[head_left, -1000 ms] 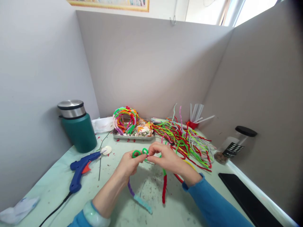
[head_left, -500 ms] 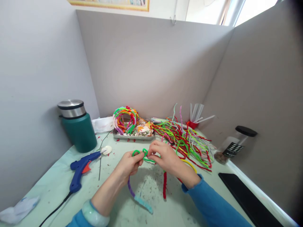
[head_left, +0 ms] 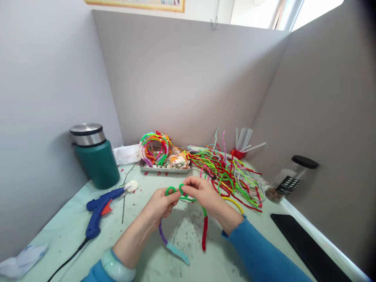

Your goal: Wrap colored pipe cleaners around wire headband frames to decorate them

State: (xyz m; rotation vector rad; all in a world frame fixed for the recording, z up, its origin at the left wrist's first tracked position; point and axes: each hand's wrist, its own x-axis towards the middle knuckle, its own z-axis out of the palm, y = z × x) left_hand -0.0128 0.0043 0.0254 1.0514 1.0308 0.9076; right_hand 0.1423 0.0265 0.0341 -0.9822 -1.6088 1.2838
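Note:
Between my two hands is a green pipe cleaner (head_left: pixel 188 199) bent into small loops. My left hand (head_left: pixel 163 203) pinches it between thumb and fingers, one loop standing above the thumb. My right hand (head_left: pixel 201 194) pinches the other loop. A curved strip hangs below: its purple and light blue end (head_left: pixel 178 253) comes down under my left hand, and its red end (head_left: pixel 205 234) under my right. Where the strip joins the green loops is hidden by my fingers.
A blue glue gun (head_left: pixel 101 211) lies left, near a teal bottle (head_left: pixel 95 164). Behind my hands stand a metal tray (head_left: pixel 164 170) with coloured rings (head_left: pixel 143 150) and a heap of pipe cleaners (head_left: pixel 229 172). Right are a clear jar (head_left: pixel 286 182) and a black slab (head_left: pixel 305 243).
My right fingers have shifted slightly left and closed onto the right green loop. The red end below has swung a little. My left hand keeps its pinch.

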